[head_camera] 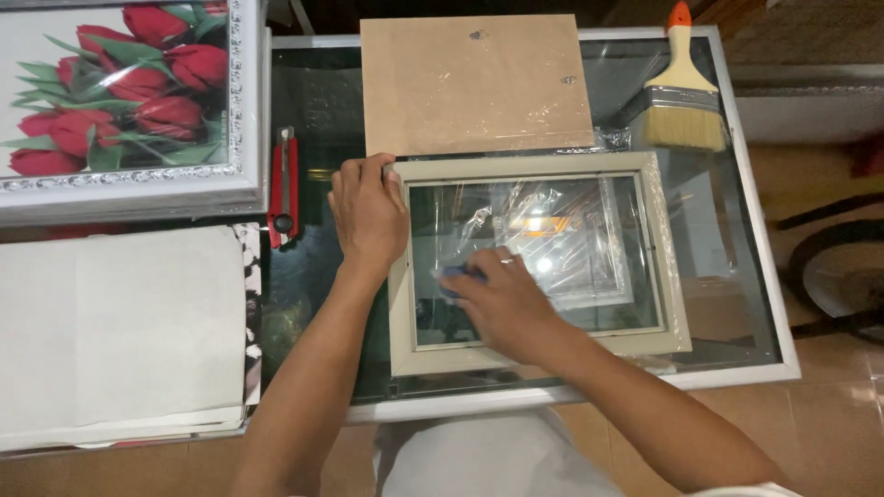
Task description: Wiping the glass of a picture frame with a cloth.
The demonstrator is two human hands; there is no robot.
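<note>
A cream picture frame [539, 342] lies flat on a glass-topped table [755, 276], near the table's front edge and roughly at its centre. A glass pane [552, 248] sits inside the frame, with clear plastic wrap visible through it.

The right hand [502, 299] rests on the pane near the frame's left side, palm down, fingers closed over a small blue object [458, 274], of which only a corner shows; its kind cannot be told. The left hand [368, 212] is clamped on the frame's upper left corner, fingers curled over the top rail.

Touching the frame's far edge lies a brown backing board [474, 83], flat, with two small metal fittings on its face. Right of the board, a flat paintbrush [684, 101] with pale bristles and an orange-tipped handle lies on the glass. Left of the frame, a red utility knife [283, 189] lies lengthwise, just beside a white-framed picture of red tulips [120, 92]. In front of that picture sits a stack of white sheets [120, 331].
</note>
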